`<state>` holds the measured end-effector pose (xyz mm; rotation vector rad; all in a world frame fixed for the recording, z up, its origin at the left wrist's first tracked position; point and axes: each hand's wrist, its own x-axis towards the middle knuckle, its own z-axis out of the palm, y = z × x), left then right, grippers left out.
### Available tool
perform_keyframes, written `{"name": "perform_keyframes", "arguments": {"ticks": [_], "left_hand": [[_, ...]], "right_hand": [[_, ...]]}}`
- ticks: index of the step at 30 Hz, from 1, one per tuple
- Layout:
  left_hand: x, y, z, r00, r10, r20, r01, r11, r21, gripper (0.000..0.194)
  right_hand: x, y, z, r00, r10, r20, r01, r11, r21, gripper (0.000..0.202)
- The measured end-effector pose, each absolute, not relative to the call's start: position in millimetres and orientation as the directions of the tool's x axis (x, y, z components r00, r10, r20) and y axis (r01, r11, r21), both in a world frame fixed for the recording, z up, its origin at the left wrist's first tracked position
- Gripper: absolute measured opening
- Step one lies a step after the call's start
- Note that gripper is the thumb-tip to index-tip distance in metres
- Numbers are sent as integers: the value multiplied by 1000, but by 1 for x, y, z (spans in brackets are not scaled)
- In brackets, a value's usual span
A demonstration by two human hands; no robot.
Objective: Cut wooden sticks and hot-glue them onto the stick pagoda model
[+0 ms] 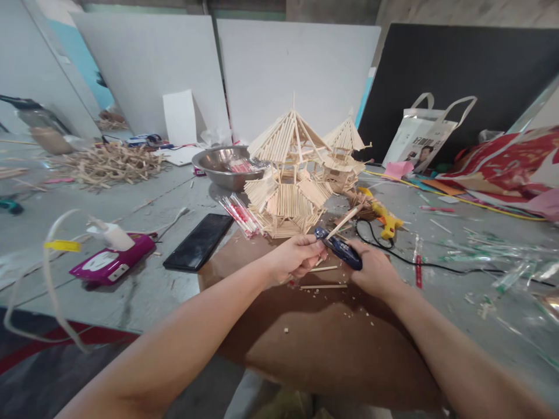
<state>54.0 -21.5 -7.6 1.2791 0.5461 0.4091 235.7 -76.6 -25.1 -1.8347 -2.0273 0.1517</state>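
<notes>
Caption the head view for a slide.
Right hand grips a blue tool, left hand at its tip, before a stick pagoda.

Behind the grey table (140, 305) stand a left pale panel (151, 64), a middle pale panel (297, 64) and, at the right, a black panel (493, 75). Above them, a greyish wall (419, 11) is visible. Farther left, one surface (78, 52) is light blue. Below the table edge runs a red strip (102, 335).

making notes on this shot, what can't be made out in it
In the head view:
Part of the blue tool: the right hand covers it.
Whether the left hand pinches anything: its curl hides that.
Rear model's left side: behind the front model.
Red wrapping: cut off by the right edge.
</notes>
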Motion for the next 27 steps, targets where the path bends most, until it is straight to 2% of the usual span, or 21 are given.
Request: {"name": "perform_keyframes", "arguments": {"ticks": [3, 7, 18, 24, 27], "left_hand": [[52, -21, -4, 834, 524, -173, 8, 302, 953, 27], [52, -22, -2, 828, 536, -167, 4, 292, 957, 28], [59, -29, -1, 697, 714, -64, 4, 85, 996, 25], [61, -24, -10, 637, 770, -41, 87, -20, 996, 28], [60, -23, -10, 632, 775, -11, 95, -63, 994, 28]], "right_hand": [[234, -79, -23, -61, 977, 204, 933, 128, -337, 27], [233, -80, -20, -56, 979, 196, 936, 120, -331, 20], [233, -79, -21, -1, 983, 186, 967, 48, -249, 20], [234, -77, -24, 9, 983, 185, 961, 43, -274, 21], [236, -74, -25, -37, 973, 226, 935, 113, -335, 29]]}}
